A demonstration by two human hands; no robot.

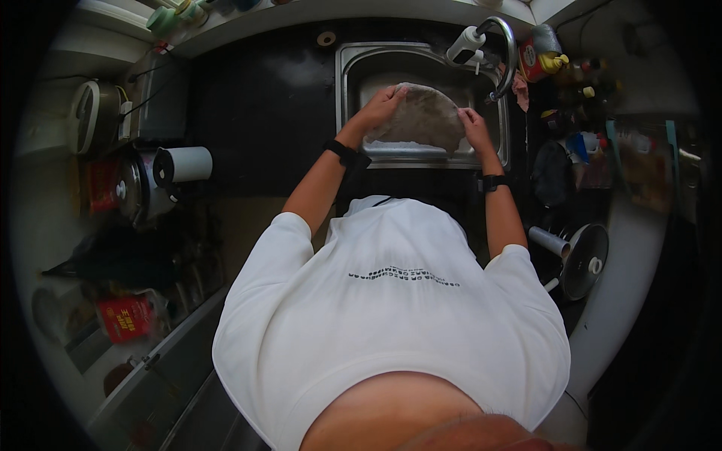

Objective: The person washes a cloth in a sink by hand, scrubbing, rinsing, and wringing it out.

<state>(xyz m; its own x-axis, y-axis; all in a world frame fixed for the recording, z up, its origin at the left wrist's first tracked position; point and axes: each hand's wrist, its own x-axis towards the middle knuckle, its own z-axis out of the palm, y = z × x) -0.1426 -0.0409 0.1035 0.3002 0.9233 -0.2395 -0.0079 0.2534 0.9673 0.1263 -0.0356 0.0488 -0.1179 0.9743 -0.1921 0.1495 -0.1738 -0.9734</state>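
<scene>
Over the stainless steel sink (342, 107) I hold a greyish-brown cloth (431, 119) spread between both hands. My left hand (385, 104) grips its upper left edge, thumb and fingers pinched together. At the right edge my right hand (472, 125) pinches a corner of it. The cloth hangs down inside the basin, and its lower edge looks pale or foamy; which, I cannot tell. Part of the sink floor is hidden behind it. A chrome gooseneck faucet (510, 48) with a white attachment (466, 45) arches at the sink's back right.
A dark countertop (259, 107) extends left of the sink. On it stand a white kettle (183, 166) and a lidded pot (132, 189). A pink cloth (519, 90), a yellow-topped pump bottle (553, 63) and several bottles crowd the right. A glass-lidded pan (586, 262) sits nearer me.
</scene>
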